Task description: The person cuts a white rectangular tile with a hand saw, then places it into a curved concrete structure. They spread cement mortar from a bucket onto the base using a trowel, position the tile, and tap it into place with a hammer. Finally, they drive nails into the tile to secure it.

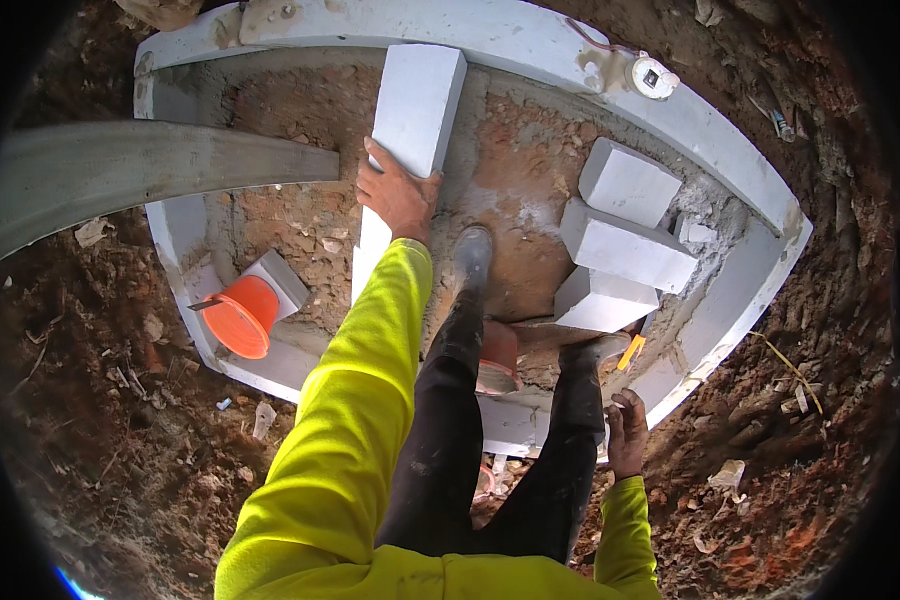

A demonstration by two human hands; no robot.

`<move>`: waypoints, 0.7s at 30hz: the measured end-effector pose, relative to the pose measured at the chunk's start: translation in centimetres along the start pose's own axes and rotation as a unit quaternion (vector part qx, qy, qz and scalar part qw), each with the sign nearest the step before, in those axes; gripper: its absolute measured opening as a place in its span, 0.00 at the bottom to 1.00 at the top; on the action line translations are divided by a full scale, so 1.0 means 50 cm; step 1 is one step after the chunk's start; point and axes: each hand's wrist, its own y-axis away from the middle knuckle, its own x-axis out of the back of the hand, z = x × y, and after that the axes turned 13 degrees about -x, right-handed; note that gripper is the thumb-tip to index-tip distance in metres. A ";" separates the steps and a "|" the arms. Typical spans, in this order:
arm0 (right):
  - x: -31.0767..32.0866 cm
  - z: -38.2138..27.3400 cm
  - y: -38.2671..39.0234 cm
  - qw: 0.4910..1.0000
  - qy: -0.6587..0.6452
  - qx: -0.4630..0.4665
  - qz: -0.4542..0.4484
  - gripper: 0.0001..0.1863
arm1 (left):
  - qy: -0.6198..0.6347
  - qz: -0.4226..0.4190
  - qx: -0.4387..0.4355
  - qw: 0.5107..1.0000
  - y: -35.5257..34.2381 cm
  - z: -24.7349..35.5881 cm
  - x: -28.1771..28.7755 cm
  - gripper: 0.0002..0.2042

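Note:
My left hand (398,195) reaches forward over a long pale building block (419,100) and grips it across its near end, fingers bent at the left side. The block's far end lies against the curved outer wall (500,22). Below that hand, a further pale block face (371,250) shows beside my yellow sleeve. My right hand (627,432) hangs low at the right beside my knee, its fingers curled together. A small whitish bit shows at its fingertips, too small to name.
Three loose pale blocks (628,243) are piled at the right. An orange bucket (240,318) leans at the left, and another bucket (498,358) stands between my legs. A grey beam (170,172) juts in from the left. A white round tool (653,76) sits on the wall.

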 end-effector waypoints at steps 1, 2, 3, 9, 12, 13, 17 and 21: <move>-0.014 -0.029 -0.014 1.000 0.014 0.004 -0.010 0.18 | -0.002 0.003 -0.002 1.000 0.004 -0.009 -0.005 0.59; -0.035 -0.057 -0.021 1.000 0.015 0.009 -0.017 0.18 | 0.000 -0.003 0.003 1.000 0.008 -0.010 -0.009 0.60; -0.059 -0.088 -0.031 0.999 0.016 0.015 -0.029 0.18 | -0.001 -0.006 0.011 1.000 0.006 -0.007 -0.006 0.60; -0.213 -0.212 -0.193 0.983 0.145 0.102 -0.047 0.20 | 0.064 -0.036 -0.004 0.997 0.017 -0.025 0.026 0.65; -0.340 -0.333 -0.317 0.972 0.137 0.168 -0.088 0.19 | 0.028 -0.036 -0.009 0.999 0.078 -0.087 0.032 0.67; -0.375 -0.346 -0.389 0.958 0.112 0.247 -0.093 0.19 | 0.045 -0.044 0.014 0.998 0.100 -0.117 0.024 0.68; -0.556 -0.577 -0.487 0.967 0.139 0.190 -0.096 0.25 | 0.051 -0.064 0.067 0.994 0.189 -0.227 0.019 0.70; -0.680 -0.660 -0.506 0.976 0.137 0.156 -0.064 0.39 | 0.056 -0.095 0.091 0.990 0.207 -0.247 0.021 0.71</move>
